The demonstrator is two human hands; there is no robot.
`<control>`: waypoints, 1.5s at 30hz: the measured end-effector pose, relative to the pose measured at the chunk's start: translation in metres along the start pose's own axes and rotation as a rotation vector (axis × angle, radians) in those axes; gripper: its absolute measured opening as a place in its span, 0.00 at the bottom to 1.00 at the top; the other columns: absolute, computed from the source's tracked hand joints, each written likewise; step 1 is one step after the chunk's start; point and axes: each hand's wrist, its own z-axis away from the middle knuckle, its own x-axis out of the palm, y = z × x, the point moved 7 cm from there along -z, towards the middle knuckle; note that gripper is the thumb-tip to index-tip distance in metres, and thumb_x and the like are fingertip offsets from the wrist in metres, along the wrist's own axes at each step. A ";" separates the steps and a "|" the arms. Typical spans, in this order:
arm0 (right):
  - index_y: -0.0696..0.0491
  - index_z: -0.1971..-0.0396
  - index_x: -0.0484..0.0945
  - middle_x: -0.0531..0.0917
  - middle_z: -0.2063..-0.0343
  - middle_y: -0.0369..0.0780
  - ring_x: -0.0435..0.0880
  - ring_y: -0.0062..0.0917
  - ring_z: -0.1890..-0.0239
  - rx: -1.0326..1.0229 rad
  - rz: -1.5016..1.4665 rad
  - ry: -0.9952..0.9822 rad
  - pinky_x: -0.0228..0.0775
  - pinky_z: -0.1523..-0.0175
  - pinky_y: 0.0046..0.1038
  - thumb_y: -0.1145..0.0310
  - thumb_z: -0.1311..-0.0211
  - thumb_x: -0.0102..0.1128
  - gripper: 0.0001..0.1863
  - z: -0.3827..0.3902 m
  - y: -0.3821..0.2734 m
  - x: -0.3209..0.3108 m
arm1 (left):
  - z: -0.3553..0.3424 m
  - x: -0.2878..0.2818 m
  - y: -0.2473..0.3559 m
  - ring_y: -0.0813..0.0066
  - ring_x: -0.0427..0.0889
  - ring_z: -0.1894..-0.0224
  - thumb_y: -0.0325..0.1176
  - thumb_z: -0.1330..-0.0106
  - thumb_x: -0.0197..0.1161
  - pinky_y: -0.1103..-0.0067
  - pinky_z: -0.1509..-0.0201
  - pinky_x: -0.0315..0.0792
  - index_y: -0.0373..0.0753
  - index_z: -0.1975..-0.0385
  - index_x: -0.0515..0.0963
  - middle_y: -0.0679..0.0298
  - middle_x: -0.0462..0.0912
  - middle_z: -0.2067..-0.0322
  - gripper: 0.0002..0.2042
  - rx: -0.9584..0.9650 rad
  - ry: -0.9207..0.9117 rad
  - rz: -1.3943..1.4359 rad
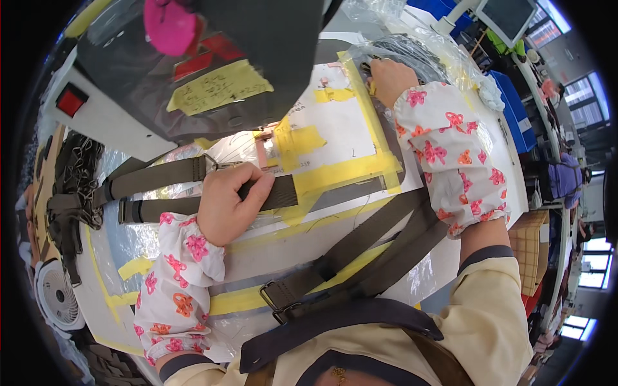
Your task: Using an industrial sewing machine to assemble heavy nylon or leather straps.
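My left hand is closed round a dark olive webbing strap, whose cut end sticks out to the right of my fingers. Just above that hand, a second olive strap ends at a metal buckle. My right hand reaches to the far right, fingers bent together beside a clear plastic bag of grey cords. Something small and dark shows at its fingertips, too hidden to name. More webbing with a metal slide buckle lies across the near side, close to my body.
A grey machine head with a red switch overhangs the far left. Yellow tape covers parts of the white work surface. Dark straps and hooks hang at left, above a white fan. A blue bin stands right.
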 end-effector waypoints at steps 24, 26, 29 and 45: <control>0.58 0.71 0.68 0.76 0.82 0.41 0.77 0.29 0.82 -0.422 -1.111 0.086 0.67 0.76 0.25 0.76 0.54 0.61 0.11 0.109 -0.144 -0.067 | -0.001 -0.019 0.001 0.55 0.76 0.79 0.33 0.44 0.59 0.70 0.76 0.68 0.35 0.73 0.76 0.53 0.75 0.82 0.07 0.190 0.152 -0.085; 0.57 0.70 0.68 0.76 0.81 0.42 0.77 0.36 0.80 -0.565 -0.945 0.196 0.69 0.75 0.30 0.77 0.55 0.62 0.13 0.119 -0.147 -0.064 | -0.001 -0.002 -0.005 0.52 0.77 0.77 0.36 0.43 0.57 0.66 0.73 0.70 0.36 0.68 0.76 0.51 0.76 0.81 0.10 0.081 -0.023 -0.138; 0.57 0.70 0.67 0.75 0.80 0.42 0.77 0.39 0.78 -0.704 -0.828 0.210 0.69 0.74 0.32 0.77 0.56 0.62 0.13 0.128 -0.158 -0.065 | -0.001 0.008 -0.011 0.52 0.77 0.76 0.36 0.43 0.55 0.66 0.73 0.69 0.34 0.68 0.73 0.52 0.76 0.80 0.11 -0.014 -0.142 0.022; 0.59 0.71 0.69 0.73 0.85 0.35 0.69 0.15 0.85 -0.187 -1.584 -0.410 0.59 0.80 0.17 0.56 0.31 0.39 0.20 0.115 -0.158 -0.024 | 0.010 -0.002 0.010 0.61 0.79 0.77 0.35 0.46 0.61 0.73 0.75 0.70 0.38 0.62 0.71 0.58 0.78 0.80 0.13 0.189 0.147 0.003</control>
